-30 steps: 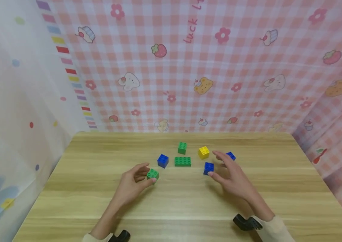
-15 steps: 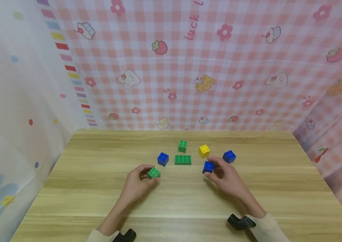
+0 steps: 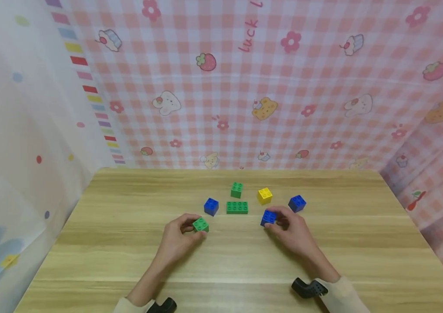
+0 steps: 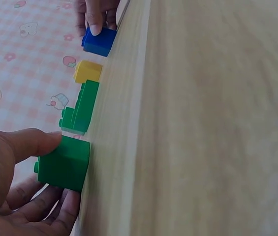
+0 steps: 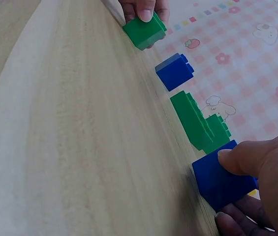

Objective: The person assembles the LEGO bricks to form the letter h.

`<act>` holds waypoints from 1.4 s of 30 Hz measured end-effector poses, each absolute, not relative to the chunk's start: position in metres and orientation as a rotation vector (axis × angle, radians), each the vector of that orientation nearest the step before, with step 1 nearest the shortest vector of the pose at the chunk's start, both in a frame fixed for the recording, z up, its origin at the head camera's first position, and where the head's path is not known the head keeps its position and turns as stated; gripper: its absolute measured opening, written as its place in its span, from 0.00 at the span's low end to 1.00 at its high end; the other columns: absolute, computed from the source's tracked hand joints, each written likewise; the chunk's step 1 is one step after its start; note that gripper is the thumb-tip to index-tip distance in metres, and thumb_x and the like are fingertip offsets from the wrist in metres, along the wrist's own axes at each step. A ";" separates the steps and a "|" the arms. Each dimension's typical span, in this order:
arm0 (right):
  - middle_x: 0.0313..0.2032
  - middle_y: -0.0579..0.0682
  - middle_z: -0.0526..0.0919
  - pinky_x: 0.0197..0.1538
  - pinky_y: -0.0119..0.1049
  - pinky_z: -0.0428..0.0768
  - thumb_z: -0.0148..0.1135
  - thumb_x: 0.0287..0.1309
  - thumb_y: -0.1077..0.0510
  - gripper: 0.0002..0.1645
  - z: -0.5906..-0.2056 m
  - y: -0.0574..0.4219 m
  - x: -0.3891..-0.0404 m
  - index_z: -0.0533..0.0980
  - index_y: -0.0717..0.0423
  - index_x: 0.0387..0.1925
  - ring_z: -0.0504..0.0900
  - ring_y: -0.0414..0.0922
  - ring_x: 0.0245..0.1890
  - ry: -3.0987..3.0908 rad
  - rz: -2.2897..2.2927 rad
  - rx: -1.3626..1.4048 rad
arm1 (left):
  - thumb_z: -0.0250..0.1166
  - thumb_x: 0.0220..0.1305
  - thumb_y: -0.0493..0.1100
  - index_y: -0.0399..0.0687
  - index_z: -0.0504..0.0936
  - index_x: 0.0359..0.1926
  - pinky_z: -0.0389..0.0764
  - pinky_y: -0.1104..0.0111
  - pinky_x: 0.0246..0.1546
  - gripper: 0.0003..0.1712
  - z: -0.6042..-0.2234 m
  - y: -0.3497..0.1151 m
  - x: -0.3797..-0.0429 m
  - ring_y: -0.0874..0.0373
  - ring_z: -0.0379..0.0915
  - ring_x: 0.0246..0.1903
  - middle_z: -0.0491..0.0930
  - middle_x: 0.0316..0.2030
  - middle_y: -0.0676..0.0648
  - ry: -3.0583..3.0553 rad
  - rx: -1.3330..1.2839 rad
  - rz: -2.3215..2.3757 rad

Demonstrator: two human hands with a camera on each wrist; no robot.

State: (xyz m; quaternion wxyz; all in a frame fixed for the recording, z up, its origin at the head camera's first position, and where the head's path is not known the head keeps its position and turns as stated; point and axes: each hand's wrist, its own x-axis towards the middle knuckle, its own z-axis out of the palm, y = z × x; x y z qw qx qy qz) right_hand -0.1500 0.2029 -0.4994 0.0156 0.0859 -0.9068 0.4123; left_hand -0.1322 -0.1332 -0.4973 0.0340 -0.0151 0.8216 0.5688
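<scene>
My left hand (image 3: 180, 237) pinches a square green building block (image 3: 200, 224) between thumb and fingers, low over the wooden table. In the left wrist view the thumb lies on one side of this green block (image 4: 65, 163), the fingers curl at the other. My right hand (image 3: 291, 228) grips a square blue building block (image 3: 268, 218) the same way; the right wrist view shows the thumb pressed on the blue block (image 5: 222, 176). Between the hands lies a long green block (image 3: 237, 208), with a smaller green block (image 3: 236, 190) behind it. Studs face up on all of them.
Another blue block (image 3: 211, 206) stands beyond my left hand. A yellow block (image 3: 264, 196) and a third blue block (image 3: 297, 203) stand beyond my right hand. The wooden table (image 3: 221, 265) ends at a pink checked cloth (image 3: 221, 87) behind.
My right hand has closed its thumb and fingers on the blue block and shifted it slightly left. My left hand has moved the green block slightly right, tightening round it.
</scene>
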 end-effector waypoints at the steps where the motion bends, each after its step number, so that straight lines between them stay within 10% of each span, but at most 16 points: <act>1: 0.48 0.51 0.86 0.52 0.40 0.85 0.72 0.63 0.57 0.24 -0.499 0.203 -0.150 0.79 0.48 0.59 0.83 0.45 0.46 -2.823 1.286 0.265 | 0.79 0.53 0.37 0.50 0.86 0.51 0.88 0.66 0.50 0.22 -0.497 -0.133 -0.132 0.55 0.84 0.47 0.86 0.47 0.48 2.528 -0.047 1.752; 42: 0.57 0.55 0.84 0.62 0.54 0.84 0.70 0.64 0.58 0.24 -0.492 0.201 -0.149 0.79 0.49 0.61 0.84 0.55 0.57 -2.806 1.381 0.349 | 0.76 0.55 0.33 0.49 0.86 0.52 0.87 0.62 0.54 0.22 -0.499 -0.117 -0.135 0.52 0.83 0.49 0.86 0.50 0.45 2.497 0.090 1.768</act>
